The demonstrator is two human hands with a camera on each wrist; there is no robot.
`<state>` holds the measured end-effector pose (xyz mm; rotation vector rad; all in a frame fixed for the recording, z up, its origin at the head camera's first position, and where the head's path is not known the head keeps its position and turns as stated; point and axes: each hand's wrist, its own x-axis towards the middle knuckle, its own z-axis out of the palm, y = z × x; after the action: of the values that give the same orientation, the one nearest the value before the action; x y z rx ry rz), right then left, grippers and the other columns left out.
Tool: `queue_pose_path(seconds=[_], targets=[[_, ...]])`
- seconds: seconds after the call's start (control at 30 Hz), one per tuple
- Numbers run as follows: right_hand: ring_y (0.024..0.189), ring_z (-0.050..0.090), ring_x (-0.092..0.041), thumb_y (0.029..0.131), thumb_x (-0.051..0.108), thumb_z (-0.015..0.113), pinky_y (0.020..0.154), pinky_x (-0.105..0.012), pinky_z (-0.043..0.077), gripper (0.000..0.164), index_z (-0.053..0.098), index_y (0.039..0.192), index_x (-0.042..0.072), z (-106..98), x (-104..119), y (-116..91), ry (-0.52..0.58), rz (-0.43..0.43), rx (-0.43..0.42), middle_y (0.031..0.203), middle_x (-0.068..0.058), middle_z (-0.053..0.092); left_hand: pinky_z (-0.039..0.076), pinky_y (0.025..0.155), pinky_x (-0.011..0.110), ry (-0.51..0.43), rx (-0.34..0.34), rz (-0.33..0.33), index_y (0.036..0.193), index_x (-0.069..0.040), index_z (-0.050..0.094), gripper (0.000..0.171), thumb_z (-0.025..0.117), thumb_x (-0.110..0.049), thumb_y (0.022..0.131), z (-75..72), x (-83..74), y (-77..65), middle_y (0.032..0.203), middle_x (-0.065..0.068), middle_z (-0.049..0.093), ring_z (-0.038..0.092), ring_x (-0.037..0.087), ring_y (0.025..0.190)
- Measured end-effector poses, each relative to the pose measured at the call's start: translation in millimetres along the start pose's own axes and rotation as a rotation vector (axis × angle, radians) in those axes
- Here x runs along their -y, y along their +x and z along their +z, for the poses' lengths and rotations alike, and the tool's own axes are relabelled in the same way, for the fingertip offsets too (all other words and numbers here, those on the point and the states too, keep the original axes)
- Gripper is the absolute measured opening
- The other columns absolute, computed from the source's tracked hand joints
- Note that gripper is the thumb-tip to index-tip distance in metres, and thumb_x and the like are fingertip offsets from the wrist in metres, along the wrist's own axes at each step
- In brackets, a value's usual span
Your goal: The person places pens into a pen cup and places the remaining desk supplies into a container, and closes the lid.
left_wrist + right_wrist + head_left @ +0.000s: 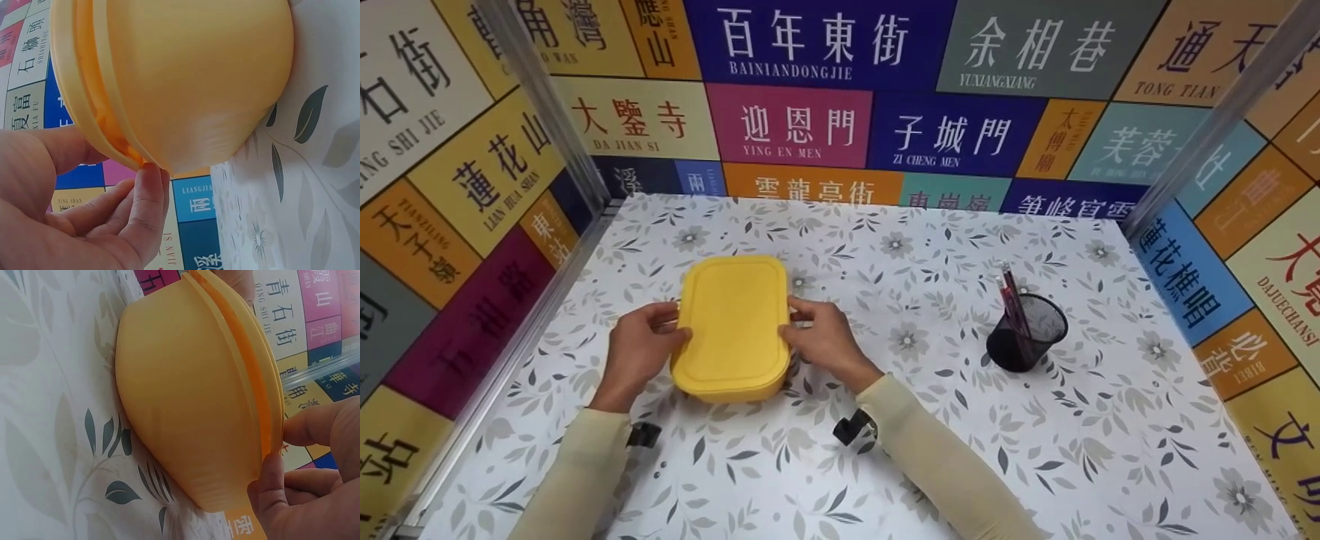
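A yellow lidded food container (735,394) sits on the patterned table, left of centre in the head view. Its lid (735,322) lies on top, and both wrist views show a gap between the lid's edge and the rim of the body (197,84). My left hand (641,345) pinches the lid's left edge, thumb on top and fingertips at the gap. On the opposite side my right hand (829,337) grips the lid's edge in the same manner, as the right wrist view shows beside the container wall (180,399). The container's inside is hidden.
A black mesh pen cup (1027,334) holding a few pencils (1011,296) stands to the right, tilted-looking in the head view. Printed panels with street names (787,124) wall the table on its back and sides, with metal posts (562,112) at the corners.
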<state>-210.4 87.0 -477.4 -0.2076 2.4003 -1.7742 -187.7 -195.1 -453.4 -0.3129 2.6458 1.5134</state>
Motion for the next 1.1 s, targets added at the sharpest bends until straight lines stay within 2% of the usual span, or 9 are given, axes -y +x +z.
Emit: queue_pose_path(seconds=[0.17,0.3,0.43,0.63,0.7,0.9,1.1], targets=[[0.110,0.074,-0.021,0.091,0.015,0.075,0.076,-0.028,0.063,0.058,0.063,0.148,0.016,-1,-3,0,-0.013,-0.014,0.006,0.128,-0.010,0.074,0.058,0.102,0.036,0.009,-0.006,0.044,0.147,-0.002,0.058,0.054,0.074,-0.018,0.098,0.4,3.8,2.0,0.142,0.020,0.066,0.066,0.033,0.130],[0.115,0.072,-0.025,0.091,0.015,0.076,0.075,-0.028,0.063,0.059,0.062,0.149,0.015,-2,-5,1,-0.023,-0.017,0.018,0.130,-0.010,0.074,0.058,0.100,0.033,0.002,0.001,0.042,0.147,-0.003,0.059,0.055,0.074,-0.018,0.097,0.2,5.7,2.1,0.142,0.019,0.066,0.066,0.032,0.130],[0.112,0.071,-0.026,0.091,0.014,0.076,0.074,-0.028,0.063,0.058,0.063,0.148,0.015,-2,-7,3,-0.020,-0.008,0.031,0.124,-0.009,0.076,0.058,0.101,0.034,-0.005,0.013,0.030,0.149,-0.004,0.057,0.056,0.074,-0.019,0.098,-0.5,7.7,2.9,0.143,0.018,0.064,0.065,0.032,0.131],[0.100,0.074,-0.021,0.092,0.015,0.077,0.071,-0.031,0.063,0.058,0.063,0.148,0.016,-2,-8,3,-0.007,0.002,0.041,0.117,-0.010,0.077,0.058,0.102,0.035,-0.003,0.017,0.035,0.149,-0.004,0.057,0.055,0.073,-0.020,0.099,-0.3,9.5,4.8,0.143,0.018,0.065,0.065,0.032,0.131],[0.100,0.074,-0.020,0.092,0.017,0.077,0.072,-0.032,0.064,0.058,0.063,0.148,0.017,-3,-9,3,-0.014,0.001,0.046,0.121,-0.009,0.076,0.058,0.102,0.036,-0.004,0.019,0.038,0.149,-0.004,0.057,0.055,0.073,-0.020,0.099,0.3,10.1,5.2,0.143,0.018,0.065,0.065,0.032,0.131],[0.114,0.070,-0.018,0.094,0.021,0.076,0.078,-0.032,0.064,0.057,0.061,0.150,0.022,-6,-12,2,-0.032,-0.021,0.080,0.140,0.000,0.070,0.057,0.105,0.038,-0.015,0.023,0.035,0.148,-0.006,0.057,0.053,0.073,-0.019,0.100,0.2,12.0,5.6,0.145,0.016,0.064,0.064,0.030,0.133],[0.122,0.067,-0.018,0.097,0.027,0.073,0.084,-0.033,0.062,0.059,0.057,0.153,0.021,-17,-16,-1,-0.087,-0.036,0.133,0.150,0.002,0.064,0.057,0.106,0.043,-0.002,0.014,0.078,0.146,-0.006,0.060,0.048,0.072,-0.016,0.101,1.3,10.4,6.6,0.144,0.017,0.065,0.065,0.032,0.131]])
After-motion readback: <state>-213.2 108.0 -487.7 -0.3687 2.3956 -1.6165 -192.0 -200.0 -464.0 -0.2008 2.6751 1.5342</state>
